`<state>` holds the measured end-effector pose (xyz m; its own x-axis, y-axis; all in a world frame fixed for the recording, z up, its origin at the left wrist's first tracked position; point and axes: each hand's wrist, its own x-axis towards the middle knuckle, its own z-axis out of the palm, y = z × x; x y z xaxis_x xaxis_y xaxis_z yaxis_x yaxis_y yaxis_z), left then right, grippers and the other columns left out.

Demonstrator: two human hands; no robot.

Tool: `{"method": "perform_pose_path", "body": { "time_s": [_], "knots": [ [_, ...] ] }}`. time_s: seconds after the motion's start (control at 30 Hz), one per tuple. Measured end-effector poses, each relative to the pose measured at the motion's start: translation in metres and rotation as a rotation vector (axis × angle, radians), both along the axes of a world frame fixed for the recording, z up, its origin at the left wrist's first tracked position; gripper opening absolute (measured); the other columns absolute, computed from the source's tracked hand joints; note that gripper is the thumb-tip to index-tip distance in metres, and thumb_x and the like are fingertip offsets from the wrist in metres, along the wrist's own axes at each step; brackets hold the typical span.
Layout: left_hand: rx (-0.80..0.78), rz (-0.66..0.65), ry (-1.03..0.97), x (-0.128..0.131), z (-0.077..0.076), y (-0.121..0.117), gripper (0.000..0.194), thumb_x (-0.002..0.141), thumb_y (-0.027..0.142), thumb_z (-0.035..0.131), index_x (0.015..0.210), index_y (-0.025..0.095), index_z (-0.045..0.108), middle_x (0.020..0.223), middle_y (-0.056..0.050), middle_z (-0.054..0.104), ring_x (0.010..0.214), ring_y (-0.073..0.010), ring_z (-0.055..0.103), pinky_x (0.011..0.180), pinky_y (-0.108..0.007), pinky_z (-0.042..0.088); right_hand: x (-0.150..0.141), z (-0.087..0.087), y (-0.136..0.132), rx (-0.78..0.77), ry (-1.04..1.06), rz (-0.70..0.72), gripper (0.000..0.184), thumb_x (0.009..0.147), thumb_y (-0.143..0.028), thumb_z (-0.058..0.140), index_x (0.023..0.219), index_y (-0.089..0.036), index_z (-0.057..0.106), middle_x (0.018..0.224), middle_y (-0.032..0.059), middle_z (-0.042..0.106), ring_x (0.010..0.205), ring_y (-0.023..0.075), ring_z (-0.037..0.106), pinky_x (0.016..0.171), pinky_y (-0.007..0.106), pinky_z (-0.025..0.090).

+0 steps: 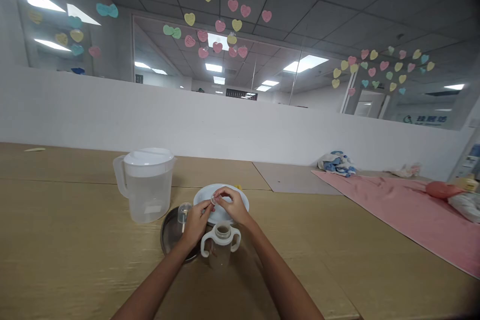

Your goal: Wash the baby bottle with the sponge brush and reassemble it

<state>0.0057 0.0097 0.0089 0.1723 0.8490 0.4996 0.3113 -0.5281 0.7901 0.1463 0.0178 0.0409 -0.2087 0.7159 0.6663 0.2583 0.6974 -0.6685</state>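
My left hand (195, 222) and my right hand (234, 205) meet above a white plate (204, 193), both pinching a small pale ring-shaped piece (213, 199). Its exact kind is too small to tell. Just below my hands stands a clear two-handled baby bottle (220, 249) with a white collar and no top on it. Left of it, near my left wrist, lies a dark round lid (170, 230) with a small clear plastic part (184, 212) on it. A clear plastic pitcher (146, 186) with a white lid stands farther left.
The hands work over a light wooden table (75, 240). A pink cloth (393, 210) lies to the right, with a blue-and-white cloth bundle (336, 164) beyond it. A small yellow item (238, 186) peeks out behind the plate. A white partition (187, 115) runs along the far side.
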Motion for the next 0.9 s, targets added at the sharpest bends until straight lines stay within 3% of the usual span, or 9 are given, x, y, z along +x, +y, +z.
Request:
{"method": "perform_pose_path", "body": {
  "time_s": [0.2,0.5,0.7,0.9],
  "knots": [
    [0.035,-0.003,-0.022,0.001,-0.001,0.002,0.036,0.083,0.039,0.039,0.086,0.016,0.067,0.086,-0.008,0.068,0.078,-0.0202,0.059,0.074,-0.03,0.045,-0.004,0.003,-0.004,0.156,-0.037,-0.18,0.009,0.078,-0.025,0.054,0.075,-0.019,0.059,0.083,0.0053,0.063,0.083,0.0162,0.058,0.078,0.029,0.045],
    [0.074,-0.037,0.06,0.002,-0.004,0.006,0.036,0.082,0.039,0.042,0.091,0.016,0.068,0.084,-0.009,0.07,0.072,-0.0196,0.06,0.071,-0.03,0.045,-0.003,-0.007,-0.001,0.122,-0.083,-0.371,0.016,0.088,-0.026,0.038,0.091,-0.018,0.052,0.083,0.0077,0.066,0.083,0.018,0.061,0.075,0.03,0.045],
    [0.058,-0.034,0.082,0.002,-0.008,0.01,0.037,0.083,0.039,0.041,0.089,0.014,0.068,0.078,-0.009,0.069,0.072,-0.0207,0.06,0.07,-0.031,0.044,0.0,0.0,-0.006,0.146,-0.138,-0.355,0.016,0.085,-0.027,0.043,0.086,-0.019,0.056,0.078,0.0049,0.066,0.074,0.0157,0.061,0.071,0.026,0.044],
    [0.047,-0.019,0.074,0.002,-0.008,0.009,0.036,0.083,0.037,0.038,0.089,0.015,0.067,0.076,-0.007,0.069,0.067,-0.0196,0.06,0.068,-0.03,0.044,0.0,0.002,-0.006,0.222,-0.257,-0.317,0.011,0.079,-0.022,0.049,0.079,-0.02,0.06,0.084,0.005,0.066,0.081,0.0173,0.058,0.078,0.029,0.042]
  ]
}}
